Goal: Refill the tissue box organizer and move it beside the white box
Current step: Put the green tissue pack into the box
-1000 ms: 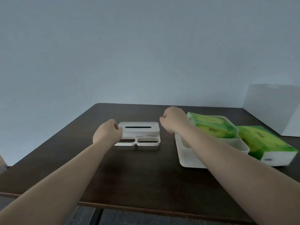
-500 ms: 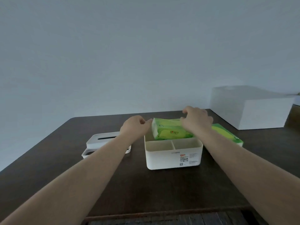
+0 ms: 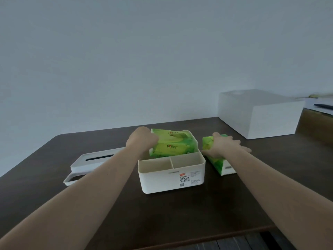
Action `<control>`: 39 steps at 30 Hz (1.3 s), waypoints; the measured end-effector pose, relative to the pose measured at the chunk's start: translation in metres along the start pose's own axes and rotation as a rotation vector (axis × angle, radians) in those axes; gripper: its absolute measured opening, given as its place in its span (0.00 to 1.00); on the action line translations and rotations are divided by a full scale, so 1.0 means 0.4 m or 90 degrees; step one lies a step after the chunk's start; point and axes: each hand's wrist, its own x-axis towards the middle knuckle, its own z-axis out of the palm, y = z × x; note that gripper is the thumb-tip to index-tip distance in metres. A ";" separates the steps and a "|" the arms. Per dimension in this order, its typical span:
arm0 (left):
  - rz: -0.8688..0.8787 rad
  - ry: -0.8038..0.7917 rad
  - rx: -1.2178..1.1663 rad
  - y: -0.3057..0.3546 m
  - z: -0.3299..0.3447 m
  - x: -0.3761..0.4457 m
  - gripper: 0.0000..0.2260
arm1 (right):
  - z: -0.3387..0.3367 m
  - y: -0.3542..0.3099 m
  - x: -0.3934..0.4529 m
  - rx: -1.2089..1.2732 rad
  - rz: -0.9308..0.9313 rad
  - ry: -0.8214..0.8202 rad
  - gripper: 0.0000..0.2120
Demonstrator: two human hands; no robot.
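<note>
The white tissue box organizer (image 3: 162, 181) stands open in the middle of the dark table, with two small bare front compartments. A green tissue pack (image 3: 173, 144) sits tilted in its rear compartment, and my left hand (image 3: 142, 139) grips that pack's left end. A second green tissue pack (image 3: 219, 164) lies on the table just right of the organizer; my right hand (image 3: 225, 146) rests on top of it with fingers spread. The organizer's white lid (image 3: 90, 163) lies on the table to the left. The large white box (image 3: 259, 114) stands at the back right.
The dark table (image 3: 180, 213) has its front edge close to me and its left edge beyond the lid. A lighter surface with a dark object (image 3: 322, 106) lies past the white box at far right. A plain wall is behind.
My right hand left the pack in the organizer and moved right onto the second pack. My left hand took hold of the first pack's left end, which now sits tilted.
</note>
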 end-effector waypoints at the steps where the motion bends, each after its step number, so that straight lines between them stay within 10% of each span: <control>1: -0.009 -0.001 -0.061 0.005 -0.009 0.007 0.07 | 0.003 0.003 0.002 -0.016 0.003 -0.006 0.46; 7: -0.098 0.028 -0.485 0.019 -0.076 0.022 0.08 | 0.013 0.020 0.022 -0.015 0.029 0.020 0.40; 13: -0.055 0.119 -0.604 -0.002 -0.076 0.092 0.15 | 0.013 0.018 0.039 0.017 0.014 0.040 0.34; 26: -0.106 0.076 -0.262 -0.086 -0.012 0.346 0.13 | -0.107 -0.018 0.096 0.212 -0.260 0.251 0.41; 31: -0.159 0.009 -0.198 -0.165 0.035 0.378 0.11 | -0.122 -0.086 0.054 0.162 -0.549 0.168 0.44; 39: -0.211 0.005 -0.192 -0.226 0.061 0.382 0.14 | -0.123 -0.175 -0.002 -0.034 -0.688 0.099 0.32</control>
